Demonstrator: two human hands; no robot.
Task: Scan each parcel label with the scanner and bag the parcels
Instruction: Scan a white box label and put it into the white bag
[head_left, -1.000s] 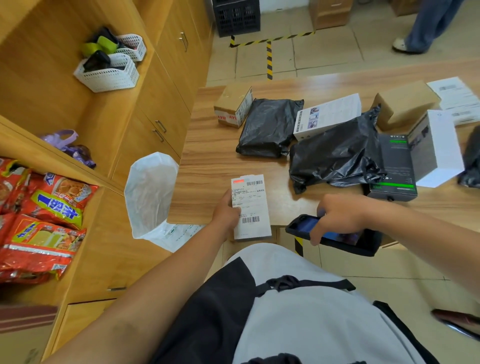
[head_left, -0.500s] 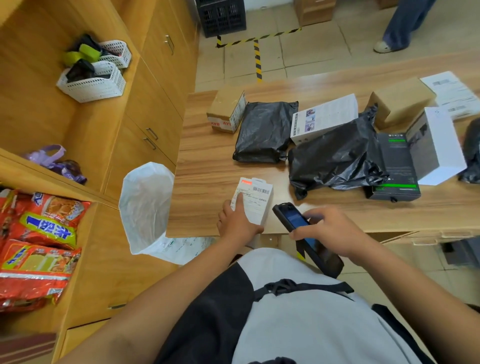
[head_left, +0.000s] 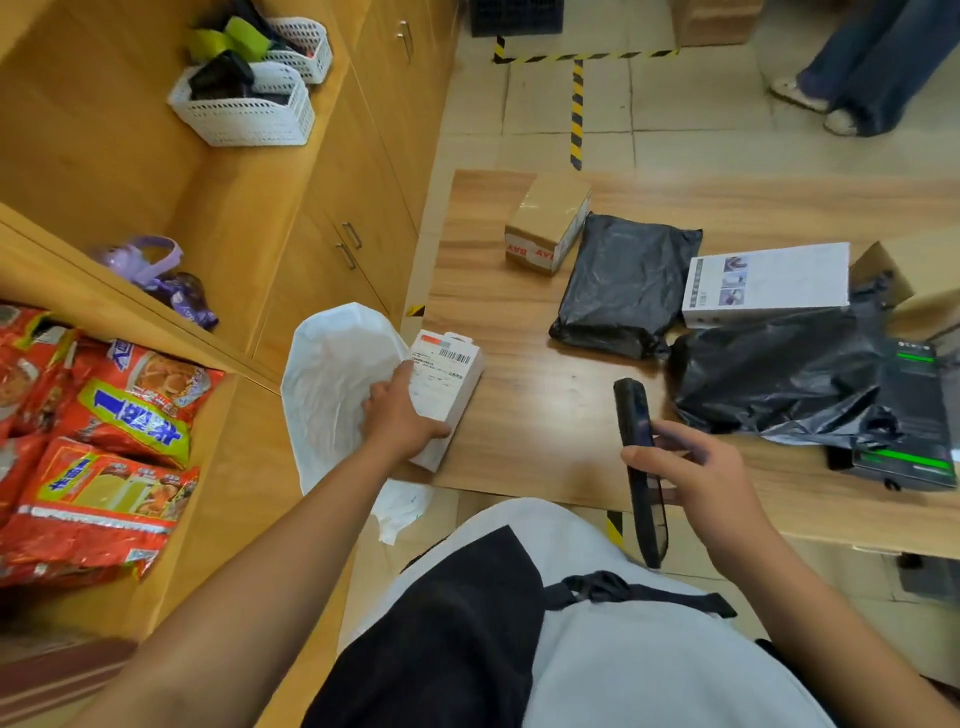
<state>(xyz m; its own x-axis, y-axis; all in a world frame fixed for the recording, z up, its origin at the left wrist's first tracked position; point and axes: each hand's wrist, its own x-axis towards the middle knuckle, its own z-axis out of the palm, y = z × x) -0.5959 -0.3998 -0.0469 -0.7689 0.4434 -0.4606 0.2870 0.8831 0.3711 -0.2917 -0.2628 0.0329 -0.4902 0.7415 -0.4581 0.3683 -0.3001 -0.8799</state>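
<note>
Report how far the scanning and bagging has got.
Done: no parcel shows inside the white plastic bag. In hand: left hand grips the small white labelled box beside that bag; right hand holds the black handheld scanner. Left: brown cardboard box, two black plastic mailers, long white carton lie unbagged.

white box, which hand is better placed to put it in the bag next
Left. The left hand grips the white box at the edge of the table, right beside the white bag. The right hand holds the scanner, farther from the bag.
</note>
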